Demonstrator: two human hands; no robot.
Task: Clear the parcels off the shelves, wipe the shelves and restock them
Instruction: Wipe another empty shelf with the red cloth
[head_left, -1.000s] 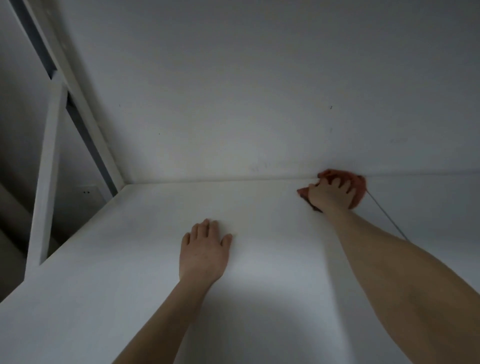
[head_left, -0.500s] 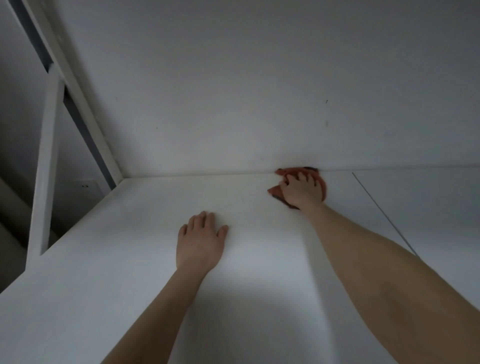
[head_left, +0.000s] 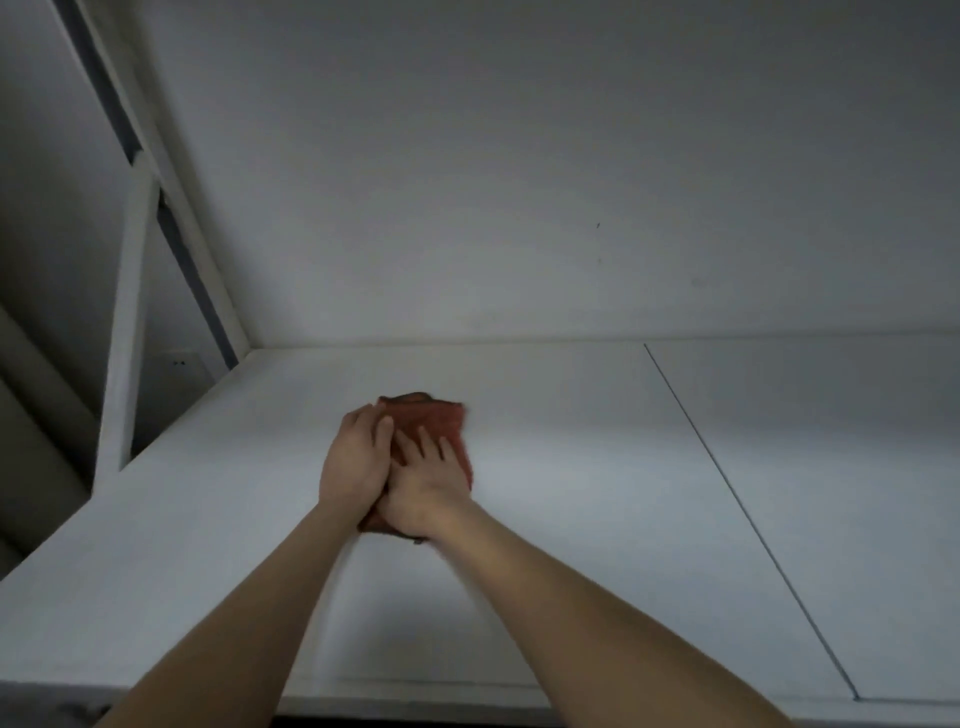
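Note:
A red cloth (head_left: 434, 422) lies on the white shelf board (head_left: 571, 467), near its middle. My right hand (head_left: 423, 486) presses flat on the cloth with fingers spread and straight. My left hand (head_left: 356, 460) sits beside it at the cloth's left edge, its fingers over the edge and touching the right hand. No parcels are in view.
The white wall (head_left: 519, 182) closes the shelf at the back. A white upright post (head_left: 127, 322) and a slanted frame bar (head_left: 171, 171) stand at the left end. A thin dark seam (head_left: 748, 519) runs diagonally across the board on the right.
My right hand dragged the cloth from the back edge by the wall toward me and to the left. My left hand slid right and met the cloth.

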